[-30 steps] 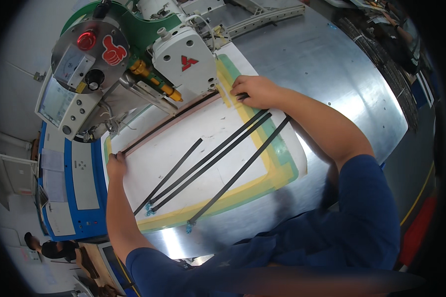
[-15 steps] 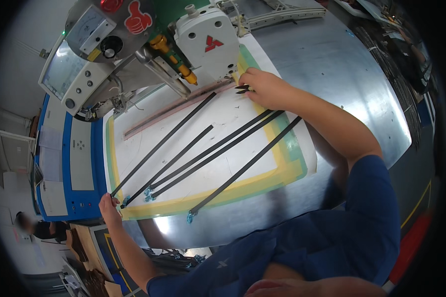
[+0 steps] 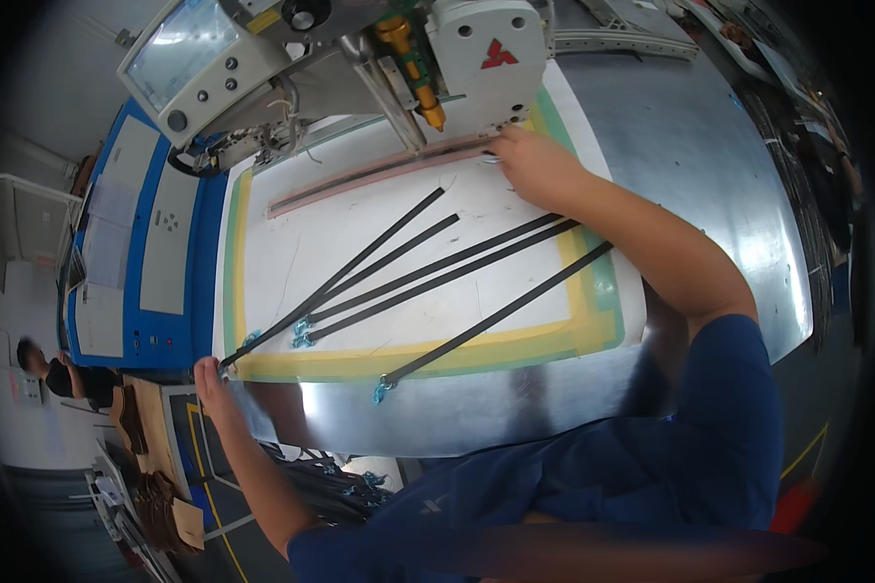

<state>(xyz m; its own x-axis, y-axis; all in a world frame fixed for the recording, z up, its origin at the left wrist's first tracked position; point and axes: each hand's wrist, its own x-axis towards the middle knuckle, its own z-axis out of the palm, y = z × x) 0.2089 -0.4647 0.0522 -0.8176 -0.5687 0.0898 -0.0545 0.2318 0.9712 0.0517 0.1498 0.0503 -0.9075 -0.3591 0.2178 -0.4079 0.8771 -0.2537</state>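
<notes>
My left hand (image 3: 210, 381) grips the lower end of a long black strap (image 3: 360, 258) lying diagonally beyond the white board's left front corner. Several other black straps (image 3: 486, 316) with blue tufted ends (image 3: 379, 389) lie across the board (image 3: 292, 253), which has yellow and green taped borders. My right hand (image 3: 520, 155) is closed on a small tool (image 3: 492, 158), perhaps snips, at the right end of a pink-edged slot (image 3: 379, 172) holding a dark strip, just under the white machine head (image 3: 486, 49).
Machine arms and a gold cylinder (image 3: 413, 68) hang over the board's back. A control screen (image 3: 165, 58) and blue cabinet (image 3: 131, 243) are at left. Steel table (image 3: 700, 165) surrounds the board. A co-worker (image 3: 78, 379) is at far left; bundled straps (image 3: 345, 481) hang below the table.
My left hand has moved from the slot down toward the front left, bringing a strap out diagonally. My right hand stayed near the slot's right end. The view has shifted.
</notes>
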